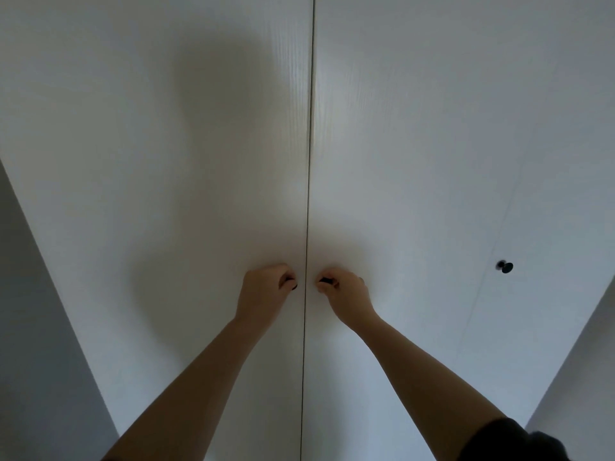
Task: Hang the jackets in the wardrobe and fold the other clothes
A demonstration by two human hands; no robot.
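A white wardrobe fills the view, its two middle doors shut and meeting at a thin vertical seam. The left door [166, 161] and the right door [432, 144] each carry a small black knob beside the seam. My left hand [264, 291] is closed around the left knob [293, 285]. My right hand [346, 292] is closed around the right knob [325, 280]. Both knobs are mostly hidden by my fingers. No jackets or other clothes are in view.
A third door panel lies further right with its own black knob [505, 266]. Grey wall [33, 311] shows at the lower left, and a pale wall strip [585, 361] at the lower right. A dark sleeve [509, 440] covers my right upper arm.
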